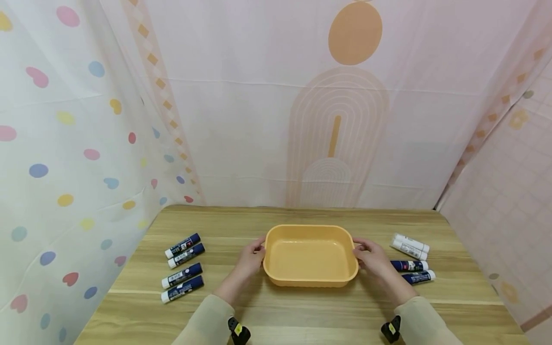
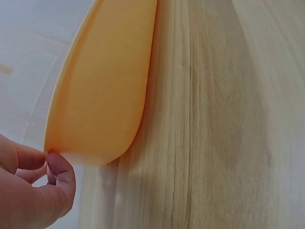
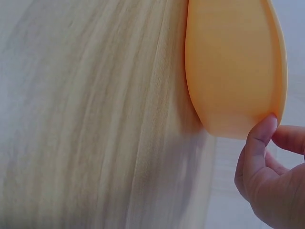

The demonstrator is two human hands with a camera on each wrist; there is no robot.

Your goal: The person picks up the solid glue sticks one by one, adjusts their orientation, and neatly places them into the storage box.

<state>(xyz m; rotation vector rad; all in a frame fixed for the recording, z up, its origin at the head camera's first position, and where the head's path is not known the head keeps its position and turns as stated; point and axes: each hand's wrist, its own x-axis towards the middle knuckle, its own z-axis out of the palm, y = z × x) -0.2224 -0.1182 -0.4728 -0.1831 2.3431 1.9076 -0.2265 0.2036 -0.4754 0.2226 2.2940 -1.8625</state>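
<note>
The left hand (image 1: 251,258) and right hand (image 1: 372,257) pinch the orange tray (image 1: 310,261), lower centre. Its contact with the table (image 1: 302,314) is unclear.

Soft, even light fills the head view, with faint shadows on the desk (image 1: 310,311) and slight glare inside the tray (image 1: 310,261), while both wrist views look dimmer and hazy.

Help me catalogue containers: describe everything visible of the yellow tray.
The yellow tray is rectangular with rounded corners, raised walls and a thin rim, seemingly plastic. It is empty, open side up, midway across the wooden table; whether it is lifted is unclear. The left hand and right hand pinch its short ends.
</note>
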